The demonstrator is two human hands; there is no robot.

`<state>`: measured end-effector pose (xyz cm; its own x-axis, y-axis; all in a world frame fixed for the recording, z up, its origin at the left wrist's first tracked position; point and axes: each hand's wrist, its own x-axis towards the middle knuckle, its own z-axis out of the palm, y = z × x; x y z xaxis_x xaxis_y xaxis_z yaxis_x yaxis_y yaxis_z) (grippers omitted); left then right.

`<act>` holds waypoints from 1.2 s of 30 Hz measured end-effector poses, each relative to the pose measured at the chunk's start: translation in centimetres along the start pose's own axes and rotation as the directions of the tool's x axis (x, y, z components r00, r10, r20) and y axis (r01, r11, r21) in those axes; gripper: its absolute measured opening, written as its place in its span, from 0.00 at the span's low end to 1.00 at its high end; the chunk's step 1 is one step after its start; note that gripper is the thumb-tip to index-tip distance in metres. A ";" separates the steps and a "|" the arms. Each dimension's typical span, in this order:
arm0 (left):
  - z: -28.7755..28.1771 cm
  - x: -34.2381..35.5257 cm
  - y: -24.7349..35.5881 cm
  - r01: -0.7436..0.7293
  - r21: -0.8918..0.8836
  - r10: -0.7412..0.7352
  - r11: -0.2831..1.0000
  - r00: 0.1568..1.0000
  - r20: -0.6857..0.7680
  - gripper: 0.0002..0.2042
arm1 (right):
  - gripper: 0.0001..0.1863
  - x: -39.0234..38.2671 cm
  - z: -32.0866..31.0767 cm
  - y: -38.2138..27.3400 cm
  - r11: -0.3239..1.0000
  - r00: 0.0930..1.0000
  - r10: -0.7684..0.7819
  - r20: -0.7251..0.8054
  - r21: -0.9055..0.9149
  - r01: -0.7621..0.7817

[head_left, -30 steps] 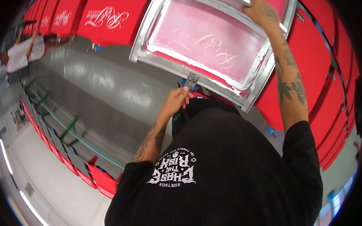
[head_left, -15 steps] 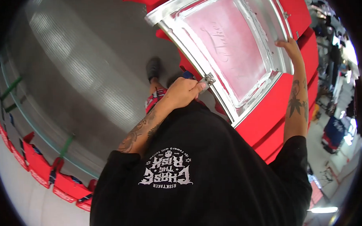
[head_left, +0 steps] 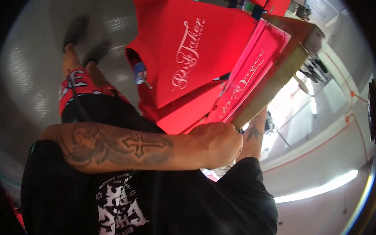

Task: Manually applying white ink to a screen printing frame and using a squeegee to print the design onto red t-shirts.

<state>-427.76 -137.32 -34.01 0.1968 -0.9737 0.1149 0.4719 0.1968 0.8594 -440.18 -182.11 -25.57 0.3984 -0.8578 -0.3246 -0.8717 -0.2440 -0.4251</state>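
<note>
A screen-printing frame (head_left: 273, 83) is raised on edge and tilted, its pink mesh (head_left: 254, 69) with a lettering stencil seen at a steep slant. My left hand (head_left: 220, 144) is closed in a fist at the frame's near end, its fingertips turned out of sight. My right forearm (head_left: 256, 129) passes up behind the frame, which hides the right hand. Left of the frame, a red fabric piece (head_left: 209, 29) with white script lettering lies spread out, its left edge hanging down. More red fabric (head_left: 187, 109) lies just below it.
A small metal clamp or lever (head_left: 144, 81) sticks out beneath the fabric's left edge. Further red pieces (head_left: 279, 2) stand at the far right. A lit tube lamp (head_left: 319, 187) shows at lower right. My legs (head_left: 76, 63) are on the grey floor at left.
The screen-printing frame has gone from lying nearly flat over red fabric to standing tilted up. The printed red fabric now shows. My left arm has swung across my body, and the view has turned.
</note>
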 end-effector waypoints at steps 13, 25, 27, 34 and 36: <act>-1.3 1.2 2.8 -0.101 -0.137 0.128 0.985 0.971 0.202 0.09 | 0.18 1.8 -1.5 -6.6 0.976 0.989 -0.146 0.017 -0.160 0.147; -1.6 -0.6 1.1 0.127 0.023 -0.127 0.992 0.992 0.013 0.26 | 0.20 -0.9 1.8 3.6 0.999 0.999 -0.022 0.038 0.035 0.021; -2.5 -2.0 -0.5 0.216 0.117 -0.204 0.969 0.973 -0.111 0.26 | 0.17 -2.7 5.1 2.0 0.998 0.995 -0.039 0.092 -0.051 0.043; -6.2 -5.7 -7.1 0.582 0.243 -0.511 0.776 0.806 -0.297 0.26 | 0.24 -6.7 12.1 2.8 0.927 0.986 -0.153 0.062 -0.336 0.165; -6.4 -5.2 -7.5 0.622 0.348 -0.554 0.702 0.783 -0.282 0.26 | 0.24 -7.3 12.8 4.2 0.900 0.973 -0.228 0.029 -0.375 0.223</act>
<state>-426.83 -132.97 -44.28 0.1347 -0.8392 -0.5268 0.1545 -0.5074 0.8478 -443.08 -171.06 -35.73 0.5952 -0.7657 -0.2437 -0.8028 -0.5800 -0.1383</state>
